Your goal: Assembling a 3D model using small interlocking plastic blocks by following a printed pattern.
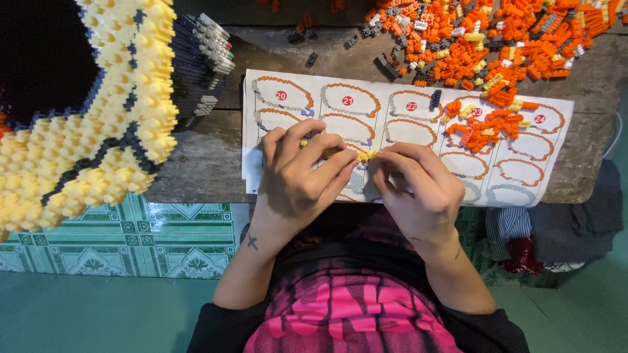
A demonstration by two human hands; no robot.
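Note:
My left hand [297, 171] and my right hand [418, 183] meet over a printed instruction sheet [405, 111] on a wooden table [203, 163]. Between the fingertips of both hands sits a small row of pale yellow mini bricks [366, 155]. Both hands pinch it, with fingers curled around it. Most of the piece is hidden by my fingers. The sheet shows several ring-shaped building steps drawn in orange and grey.
A large yellow, black and grey brick model [98, 111] fills the left side. A heap of loose orange, grey and yellow bricks [484, 39] lies at the top right, some spilling onto the sheet. Folded cloths [562, 229] lie right, patterned green tiles [144, 242] below.

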